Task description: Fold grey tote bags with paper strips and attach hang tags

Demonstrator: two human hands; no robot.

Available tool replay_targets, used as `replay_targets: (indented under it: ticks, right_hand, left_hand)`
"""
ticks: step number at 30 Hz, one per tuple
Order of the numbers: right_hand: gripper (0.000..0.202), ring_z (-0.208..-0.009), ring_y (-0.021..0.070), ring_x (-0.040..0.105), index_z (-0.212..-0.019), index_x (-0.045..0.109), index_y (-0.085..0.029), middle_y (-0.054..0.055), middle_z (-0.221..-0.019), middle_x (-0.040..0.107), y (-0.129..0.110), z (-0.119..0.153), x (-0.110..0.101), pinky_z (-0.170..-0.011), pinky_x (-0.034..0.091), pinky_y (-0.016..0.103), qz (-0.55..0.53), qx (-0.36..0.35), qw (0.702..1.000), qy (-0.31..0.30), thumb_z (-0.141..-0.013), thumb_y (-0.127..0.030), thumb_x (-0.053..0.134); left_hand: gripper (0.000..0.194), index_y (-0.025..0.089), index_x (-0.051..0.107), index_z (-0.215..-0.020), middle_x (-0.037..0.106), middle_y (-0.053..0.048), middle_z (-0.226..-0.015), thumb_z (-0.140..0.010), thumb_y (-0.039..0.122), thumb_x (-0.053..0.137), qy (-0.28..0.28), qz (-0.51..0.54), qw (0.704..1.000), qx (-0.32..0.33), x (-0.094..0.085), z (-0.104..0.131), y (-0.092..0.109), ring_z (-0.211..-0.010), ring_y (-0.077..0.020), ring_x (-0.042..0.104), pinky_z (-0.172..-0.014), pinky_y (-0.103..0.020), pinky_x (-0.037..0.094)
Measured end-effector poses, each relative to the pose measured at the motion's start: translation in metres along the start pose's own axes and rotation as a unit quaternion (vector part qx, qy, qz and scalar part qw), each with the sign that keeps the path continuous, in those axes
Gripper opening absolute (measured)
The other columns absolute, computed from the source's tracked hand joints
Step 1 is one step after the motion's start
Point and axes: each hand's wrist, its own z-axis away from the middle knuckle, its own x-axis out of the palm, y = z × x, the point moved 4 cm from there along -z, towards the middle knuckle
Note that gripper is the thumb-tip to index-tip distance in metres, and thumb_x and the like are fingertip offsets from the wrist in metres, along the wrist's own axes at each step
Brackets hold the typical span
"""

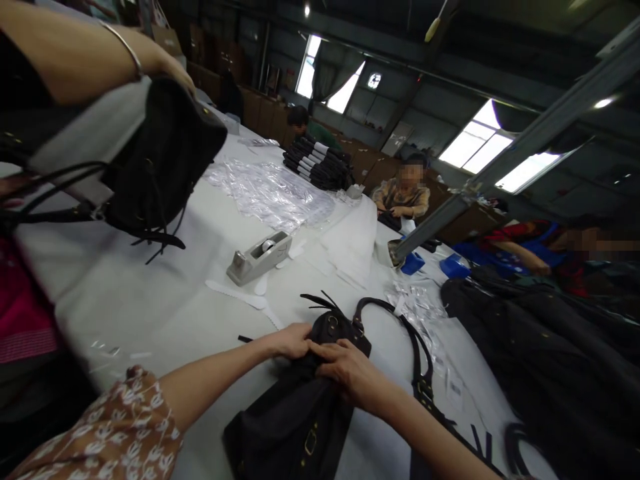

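A black bag (295, 427) with gold-coloured buckles and long handles lies on the white table (190, 307) in front of me. Its narrow end points away, with thin black straps beside it. My left hand (294, 341) is closed on the bag's edge near that end. Close by, almost touching it, my right hand (350, 373) presses on the same part, its fingers bent over the black fabric. One looped handle (420, 343) stretches out to the right of the bag.
A tape dispenser (260, 257) stands beyond the bag, with clear plastic bags (280, 197) behind it. At left a co-worker's arm holds another black bag (165, 153). Black bags (540, 373) are piled right, near a slanting metal post (450, 207). Other people sit across.
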Motion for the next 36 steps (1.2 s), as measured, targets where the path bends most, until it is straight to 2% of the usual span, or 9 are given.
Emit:
replay_targets:
  ticks: [7, 11, 15, 18, 21, 23, 27, 31, 36]
  right_hand:
    - [0.028, -0.087, 0.0199, 0.058, -0.092, 0.059, -0.02, 0.005, -0.086, 0.065, 0.021, -0.017, -0.005, -0.079, 0.035, 0.031, 0.031, 0.025, 0.996, -0.083, -0.068, -0.008, 0.052]
    - [0.034, -0.098, 0.0203, 0.055, -0.108, 0.057, -0.024, 0.006, -0.102, 0.062, 0.015, -0.025, -0.007, -0.084, 0.035, 0.031, -0.012, -0.01, 0.999, -0.044, -0.075, -0.016, 0.056]
    - [0.039, -0.104, 0.0211, 0.051, -0.109, 0.061, -0.028, 0.005, -0.113, 0.057, 0.018, -0.028, -0.005, -0.089, 0.034, 0.033, -0.024, -0.021, 0.999, -0.02, -0.074, -0.013, 0.056]
    - [0.038, -0.106, 0.02, 0.051, -0.101, 0.064, -0.028, 0.003, -0.113, 0.059, 0.022, -0.032, -0.004, -0.092, 0.033, 0.033, -0.038, -0.031, 0.998, -0.034, -0.071, -0.008, 0.051]
    - [0.053, -0.107, 0.0193, 0.053, -0.117, 0.057, -0.027, 0.004, -0.113, 0.061, 0.028, -0.038, 0.0, -0.093, 0.034, 0.033, -0.061, -0.02, 0.997, -0.049, -0.069, -0.005, 0.048]
    - [0.06, -0.108, 0.0195, 0.054, -0.126, 0.049, -0.025, 0.006, -0.114, 0.062, 0.031, -0.041, 0.002, -0.094, 0.034, 0.034, -0.076, -0.009, 0.996, -0.041, -0.07, -0.005, 0.047]
    - [0.048, -0.12, 0.0198, 0.047, -0.122, 0.053, -0.025, 0.007, -0.128, 0.054, 0.035, -0.046, 0.003, -0.1, 0.032, 0.035, -0.086, -0.018, 0.996, -0.004, -0.076, -0.012, 0.051]
    - [0.056, -0.132, 0.0258, 0.034, -0.126, 0.05, -0.028, 0.007, -0.143, 0.04, 0.045, -0.047, 0.001, -0.107, 0.022, 0.045, -0.022, -0.026, 0.999, -0.013, -0.072, -0.025, 0.064]
    - [0.058, -0.135, 0.0223, 0.031, -0.126, 0.05, -0.03, 0.005, -0.14, 0.046, 0.068, -0.055, -0.012, -0.109, 0.013, 0.047, 0.025, -0.038, 0.999, -0.026, -0.072, -0.007, 0.052]
  left_hand:
    - [0.022, 0.016, 0.052, -0.06, 0.046, 0.002, -0.055, -0.074, 0.033, 0.054, 0.055, -0.059, 0.996, -0.038, -0.037, 0.01, -0.02, -0.062, -0.0156, 0.048, -0.056, -0.025, 0.035]
    - [0.041, 0.015, 0.057, -0.066, 0.051, 0.001, -0.057, -0.071, 0.055, 0.061, -0.091, 0.033, 0.992, -0.082, -0.041, 0.031, -0.024, -0.054, -0.013, 0.047, -0.05, -0.024, 0.035]
    - [0.042, 0.018, 0.062, -0.081, 0.065, 0.0, -0.079, -0.047, 0.032, 0.083, -0.244, 0.115, 0.961, -0.062, -0.024, 0.053, -0.01, -0.072, -0.0172, 0.058, -0.061, -0.025, 0.045]
    - [0.045, 0.019, 0.061, -0.091, 0.066, 0.0, -0.084, -0.051, 0.027, 0.078, -0.149, 0.085, 0.984, -0.046, -0.018, 0.057, -0.012, -0.076, -0.0187, 0.059, -0.061, -0.024, 0.045]
    - [0.05, 0.019, 0.057, -0.098, 0.063, 0.0, -0.081, -0.053, 0.032, 0.076, 0.036, -0.04, 0.994, -0.098, -0.036, 0.07, -0.03, -0.074, -0.0196, 0.058, -0.058, -0.024, 0.042]
    - [0.054, 0.018, 0.053, -0.108, 0.063, -0.001, -0.078, -0.062, 0.04, 0.07, 0.096, -0.089, 0.984, -0.117, -0.05, 0.088, -0.036, -0.073, -0.0202, 0.058, -0.06, -0.026, 0.042]
    - [0.041, 0.019, 0.054, -0.112, 0.064, -0.007, -0.103, -0.082, 0.046, 0.047, 0.224, -0.091, 0.969, -0.045, -0.063, 0.137, -0.008, -0.095, -0.0211, 0.058, -0.082, -0.03, 0.043]
    - [0.051, 0.025, 0.053, -0.12, 0.066, -0.005, -0.104, -0.076, 0.049, 0.059, 0.148, -0.075, 0.986, -0.026, -0.024, 0.17, 0.022, -0.084, -0.021, 0.061, -0.072, -0.027, 0.044]
    - [0.019, 0.027, 0.063, -0.079, 0.067, -0.003, -0.076, -0.085, 0.036, 0.047, 0.119, -0.138, 0.983, -0.014, 0.005, 0.176, 0.014, -0.076, -0.0205, 0.061, -0.07, -0.026, 0.041]
